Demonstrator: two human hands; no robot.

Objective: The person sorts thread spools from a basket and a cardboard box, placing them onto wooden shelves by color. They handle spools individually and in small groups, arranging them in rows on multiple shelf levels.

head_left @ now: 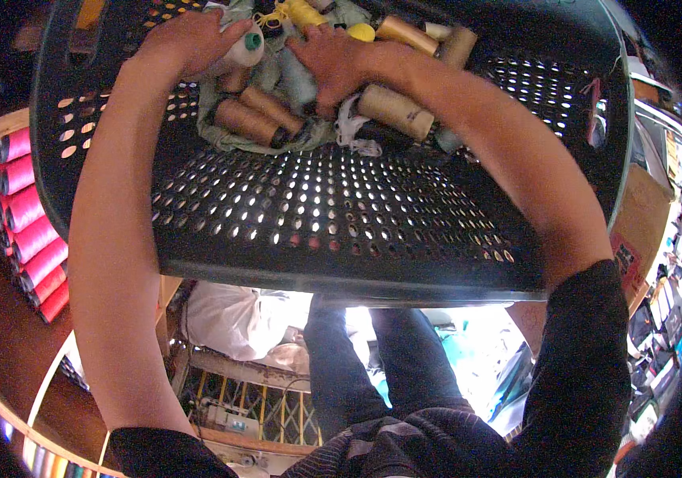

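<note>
A black perforated plastic basket (357, 215) holds thread cones bunched on a pale green plastic bag (221, 142). At its far left, my left hand (190, 44) is closed round a white thread cone (244, 52) with a green core. My right hand (333, 64) reaches into the middle of the pile, fingers spread, its fingertips against a grey-green cone (296, 80). Brown cones (247, 121) lie between and below the hands. A beige cone (395, 111) rests under my right forearm, and yellow thread (297, 12) sits beyond my right fingers.
Gold and tan cones (407, 35) lie at the basket's far right. Pink and red thread cones (26, 207) stand in rows on a shelf at left. A cardboard box (640, 227) is on the right. Below the basket are a white bag (229, 319) and a metal lattice (269, 410).
</note>
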